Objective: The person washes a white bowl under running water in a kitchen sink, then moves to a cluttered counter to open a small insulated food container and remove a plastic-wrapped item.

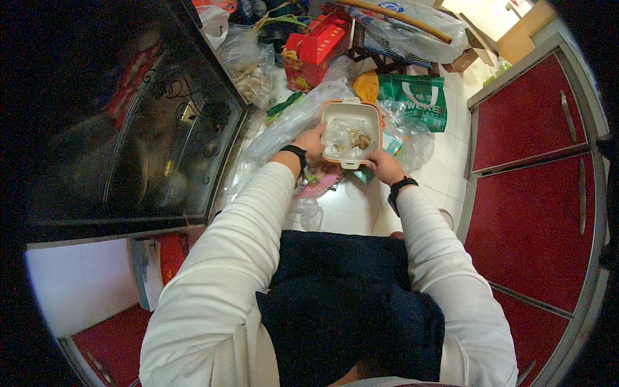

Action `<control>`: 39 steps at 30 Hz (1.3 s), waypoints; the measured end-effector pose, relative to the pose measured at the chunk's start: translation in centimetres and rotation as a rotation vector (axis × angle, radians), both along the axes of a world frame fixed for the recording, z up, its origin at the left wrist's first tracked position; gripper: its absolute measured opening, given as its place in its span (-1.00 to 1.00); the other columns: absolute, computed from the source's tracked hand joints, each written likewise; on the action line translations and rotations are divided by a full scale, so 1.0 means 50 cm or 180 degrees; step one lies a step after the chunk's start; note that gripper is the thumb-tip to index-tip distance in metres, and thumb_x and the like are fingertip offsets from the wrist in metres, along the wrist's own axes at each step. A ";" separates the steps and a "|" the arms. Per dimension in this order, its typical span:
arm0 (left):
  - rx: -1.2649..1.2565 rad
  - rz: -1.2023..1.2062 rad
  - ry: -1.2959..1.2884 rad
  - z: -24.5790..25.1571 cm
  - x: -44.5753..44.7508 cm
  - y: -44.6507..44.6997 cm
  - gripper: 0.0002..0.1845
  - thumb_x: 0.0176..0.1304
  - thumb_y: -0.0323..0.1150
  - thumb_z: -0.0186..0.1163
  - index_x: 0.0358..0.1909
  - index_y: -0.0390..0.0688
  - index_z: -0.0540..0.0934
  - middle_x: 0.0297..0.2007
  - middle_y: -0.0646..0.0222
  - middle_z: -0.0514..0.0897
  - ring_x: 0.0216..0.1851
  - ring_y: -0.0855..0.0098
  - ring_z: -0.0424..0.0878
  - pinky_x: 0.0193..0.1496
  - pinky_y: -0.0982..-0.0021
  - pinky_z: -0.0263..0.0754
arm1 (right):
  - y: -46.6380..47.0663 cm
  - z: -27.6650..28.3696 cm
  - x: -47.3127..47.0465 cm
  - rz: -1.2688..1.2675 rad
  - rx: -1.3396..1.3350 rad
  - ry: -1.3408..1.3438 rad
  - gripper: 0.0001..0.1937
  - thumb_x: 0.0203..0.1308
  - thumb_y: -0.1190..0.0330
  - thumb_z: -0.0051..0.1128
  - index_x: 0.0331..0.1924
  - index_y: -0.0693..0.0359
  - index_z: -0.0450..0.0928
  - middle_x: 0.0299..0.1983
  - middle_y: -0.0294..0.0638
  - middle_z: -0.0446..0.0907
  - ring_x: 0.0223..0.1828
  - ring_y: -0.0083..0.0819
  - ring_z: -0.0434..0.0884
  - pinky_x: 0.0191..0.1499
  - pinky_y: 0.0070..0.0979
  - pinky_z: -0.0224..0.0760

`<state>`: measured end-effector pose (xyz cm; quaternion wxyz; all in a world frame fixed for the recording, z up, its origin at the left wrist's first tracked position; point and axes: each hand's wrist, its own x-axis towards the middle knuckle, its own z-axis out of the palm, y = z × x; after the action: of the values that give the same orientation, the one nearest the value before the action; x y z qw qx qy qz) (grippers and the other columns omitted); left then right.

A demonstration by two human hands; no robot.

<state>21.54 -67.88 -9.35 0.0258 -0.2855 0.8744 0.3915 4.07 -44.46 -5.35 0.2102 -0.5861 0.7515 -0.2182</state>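
Note:
A cream plastic basin with an orange outer rim (376,118) is held up over the floor in front of me. Inside it lie crumpled clear plastic (341,135) and small brown scraps (361,140). My left hand (312,141) grips its left wall, the fingertips over the edge. At the near right corner, my right hand (385,167) pinches the rim beside the near tab handle. A pink item (320,183) and clear plastic bags lie below and around the basin.
Red cabinets (529,232) line the right side; a dark glossy panel (145,126) stands at left. Beyond the basin are a red gift box (316,51), a green shopping bag (418,101), a yellow item (366,87) and a wooden stick (396,18) on a plastic bag.

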 end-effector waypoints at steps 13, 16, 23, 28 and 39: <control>-0.0399 -0.0118 -0.0184 0.062 -0.016 0.031 -0.17 0.20 -0.21 0.32 0.45 -0.26 0.20 0.17 -0.15 0.57 0.20 -0.03 0.55 0.28 0.11 0.43 | 0.008 0.009 -0.030 0.0300 0.0210 -0.0243 -0.84 0.21 0.44 0.26 -0.14 0.24 0.70 -0.22 -0.06 0.70 -0.14 -0.10 0.66 -0.05 -0.28 0.51; -0.0545 -0.0136 -0.0379 0.080 -0.020 0.019 -0.19 0.19 -0.16 0.35 0.42 -0.25 0.28 0.19 -0.11 0.57 0.21 -0.01 0.55 0.28 0.13 0.43 | -0.005 0.037 -0.035 0.0662 0.0321 -0.0223 -0.75 0.15 0.48 0.28 -0.07 0.24 0.68 -0.09 -0.08 0.67 -0.03 -0.09 0.63 0.07 -0.28 0.49; -0.0586 -0.0308 -0.0563 0.138 -0.031 0.022 -0.20 0.16 -0.10 0.39 0.40 -0.18 0.34 0.18 -0.07 0.58 0.18 -0.01 0.57 0.24 0.14 0.47 | -0.023 0.098 -0.044 0.0356 -0.0344 0.0118 -0.63 0.07 0.47 0.34 0.03 0.17 0.66 0.03 -0.13 0.63 0.08 -0.10 0.60 0.18 -0.29 0.47; -0.0926 0.0014 -0.0635 0.149 -0.032 0.056 -0.16 0.12 -0.14 0.43 0.41 -0.16 0.30 0.09 -0.13 0.62 0.15 -0.06 0.59 0.19 0.11 0.51 | -0.054 0.091 -0.056 0.0278 0.0788 0.0709 -0.68 -0.01 0.48 0.37 -0.09 0.17 0.69 -0.01 -0.17 0.64 0.07 -0.11 0.61 0.15 -0.30 0.49; -0.0514 0.0919 -0.0118 0.081 -0.033 0.043 -0.36 0.27 -0.47 0.09 0.37 -0.31 0.12 -0.12 -0.23 0.67 -0.02 -0.11 0.67 0.05 0.03 0.56 | 0.006 0.005 -0.095 -0.1682 -0.0491 -0.2016 -0.67 0.14 0.47 0.24 0.02 0.32 0.61 -0.07 0.00 0.67 -0.14 -0.17 0.68 0.01 -0.37 0.54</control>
<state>19.91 -65.72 -5.27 -0.0376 -0.4164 0.8523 0.3143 -0.66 -44.16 -5.11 0.3232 -0.2911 0.7556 -0.4897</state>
